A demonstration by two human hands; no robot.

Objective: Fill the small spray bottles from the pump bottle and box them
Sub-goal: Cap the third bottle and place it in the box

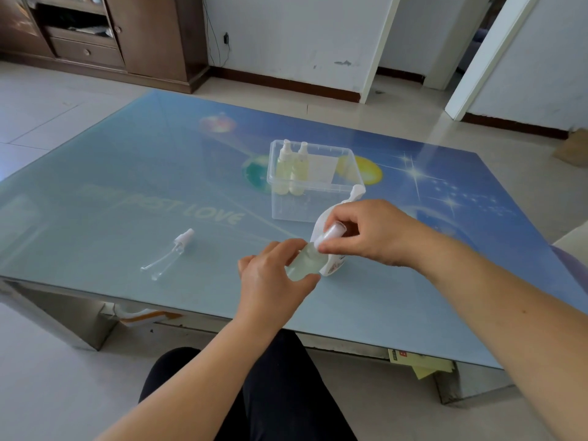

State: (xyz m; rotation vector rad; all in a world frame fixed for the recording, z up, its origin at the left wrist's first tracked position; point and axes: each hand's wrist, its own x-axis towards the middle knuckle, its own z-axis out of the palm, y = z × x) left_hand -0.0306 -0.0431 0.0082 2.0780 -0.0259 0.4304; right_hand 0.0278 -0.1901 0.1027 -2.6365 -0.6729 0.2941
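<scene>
A small spray bottle (302,261), filled with pale yellow-green liquid, is gripped around its body by the left hand (273,278) just above the near part of the glass table (127,192). Its spray head, under a clear cap (332,233), is pinched between the thumb and fingers of the right hand (366,232); it appears that the head is being screwed on, though the joint at the neck is hidden by the fingers and this cannot be confirmed. The white pump bottle (334,265) stands directly behind the two hands, its nozzle rising beside the clear plastic box (318,198), in which two filled spray bottles (291,168) already stand upright at the left end. One empty spray bottle (167,259) lies on its side well to the left.

For this step to be done well, the bottle should be kept upright and steady by the left hand while only the head is turned, so that nothing is spilled. The threads should be seated squarely before force is applied, since a crooked head is likely to leak once boxed. The elbows should be kept clear of the pump bottle close behind. The bottle is best set beside the other two only once the head is felt to be tight
</scene>
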